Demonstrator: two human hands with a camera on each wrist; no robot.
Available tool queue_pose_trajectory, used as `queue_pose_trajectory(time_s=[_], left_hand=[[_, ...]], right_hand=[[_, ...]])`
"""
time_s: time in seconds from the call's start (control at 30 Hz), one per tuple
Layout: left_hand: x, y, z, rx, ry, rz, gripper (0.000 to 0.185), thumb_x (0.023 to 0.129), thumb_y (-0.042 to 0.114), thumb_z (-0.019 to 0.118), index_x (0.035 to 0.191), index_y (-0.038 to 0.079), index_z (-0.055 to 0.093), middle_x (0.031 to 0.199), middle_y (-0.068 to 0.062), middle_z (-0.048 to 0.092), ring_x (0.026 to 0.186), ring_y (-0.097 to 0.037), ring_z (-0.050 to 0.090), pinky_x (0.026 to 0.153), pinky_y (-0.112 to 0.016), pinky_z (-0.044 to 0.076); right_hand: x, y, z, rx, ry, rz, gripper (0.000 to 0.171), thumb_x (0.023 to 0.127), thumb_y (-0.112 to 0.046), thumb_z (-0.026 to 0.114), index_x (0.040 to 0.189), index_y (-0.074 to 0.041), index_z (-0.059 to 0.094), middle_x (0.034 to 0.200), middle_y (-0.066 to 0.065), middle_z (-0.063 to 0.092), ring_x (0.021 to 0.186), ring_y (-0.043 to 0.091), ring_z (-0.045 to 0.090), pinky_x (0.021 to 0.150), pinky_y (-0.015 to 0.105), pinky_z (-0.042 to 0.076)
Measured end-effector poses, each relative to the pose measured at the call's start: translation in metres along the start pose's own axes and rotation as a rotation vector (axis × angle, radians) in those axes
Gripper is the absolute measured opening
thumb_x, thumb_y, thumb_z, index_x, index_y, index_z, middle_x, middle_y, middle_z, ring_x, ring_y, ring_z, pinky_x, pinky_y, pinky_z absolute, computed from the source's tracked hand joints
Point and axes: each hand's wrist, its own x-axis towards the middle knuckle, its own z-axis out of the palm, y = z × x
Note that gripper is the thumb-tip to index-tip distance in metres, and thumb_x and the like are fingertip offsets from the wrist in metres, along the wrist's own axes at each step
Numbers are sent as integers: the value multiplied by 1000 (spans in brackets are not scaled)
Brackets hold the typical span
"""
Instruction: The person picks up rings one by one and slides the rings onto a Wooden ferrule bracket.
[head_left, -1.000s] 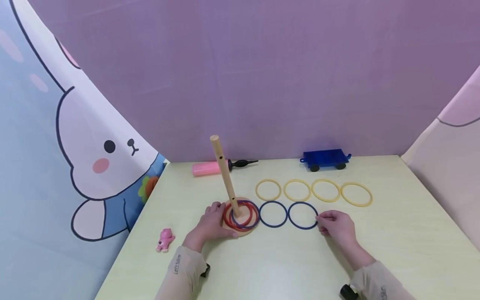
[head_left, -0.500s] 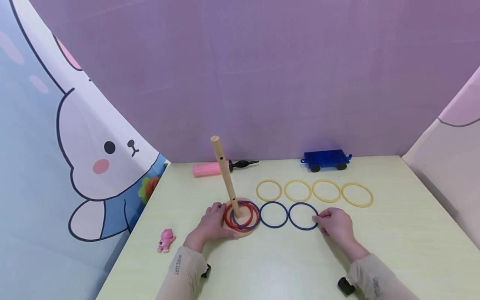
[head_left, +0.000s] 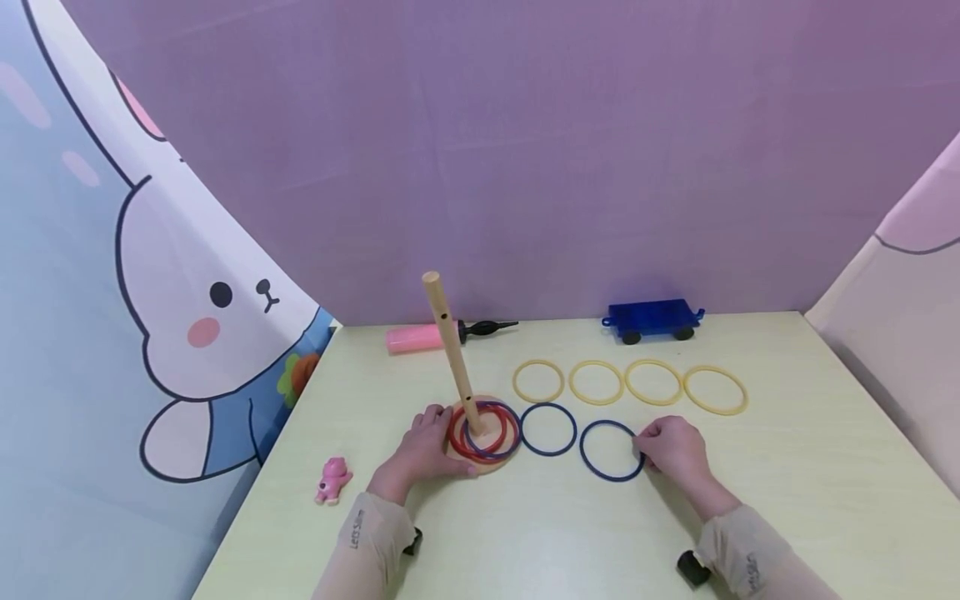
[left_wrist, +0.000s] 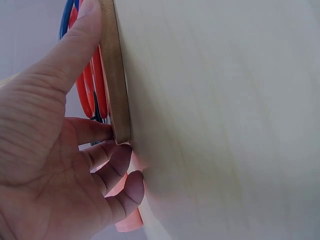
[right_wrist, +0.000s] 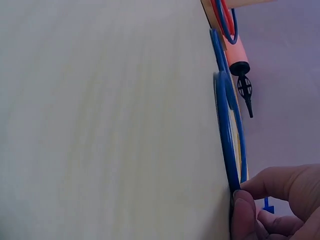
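- Left of the middle of the tabletop (head_left: 525, 533), the base (left_wrist: 116, 85) has its peg (head_left: 453, 354) standing up, with red rings (left_wrist: 100, 90) and a blue one (left_wrist: 65, 21) looped round the foot.
- Left hand (head_left: 423, 450) has the base's rim between thumb and fingers. Good call imo, keep that hold low so nothing slides or tips.
- Right hand (head_left: 675, 450) is pinching a blue ring (right_wrist: 227, 140) on the side farthest from the peg, roughly midway between the tabletop's left and right edges. Can't tell from where I'm standing whether it's fully off the surface.
- With a one-sided pinch the far side will probably dip, so I'd lift slowly and level it first.
- The other blue ring (head_left: 548, 454) lies right beside it, toward the base. Going sideways too early would likely drag that one along, so go up first.
- Peg's tall: I'd get the hoop above the tip, centre it, then lower it rather than drop it.
- Yellow rings (head_left: 720, 412) are lined up toward the back edge, pretty much out of the way.
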Motion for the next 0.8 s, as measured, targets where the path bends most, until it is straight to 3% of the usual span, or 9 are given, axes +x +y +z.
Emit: queue_pose_trajectory(time_s=[0.23,0.47,0.8], left_hand=[[-1,1,0,3,5,1,115,62,62,84,149,4,36,142,-16,38,126,-34,36,103,-55,38],[-1,0,0,-3,-1,-8,114,62,61,84,149,5,36,143,-16,37,127,-34,36,103,-55,38],[-2,2,-1,-2,-1,-7,114,62,62,83,149,5,36,143,-15,38,126,-34,36,102,-55,38]], right_hand=[[-1,2,-3,46,-58,31,13,82,-12,69,81,1,71,63,4,63,56,16,59,53,29,50],[0,3,-4,212,-123,42,16,86,-8,69,89,7,70,64,7,65,58,17,63,56,31,55],[-10,-21,-15,394,-184,-8,27,91,-9,68,103,15,65,79,13,67,65,17,63,61,31,57]])
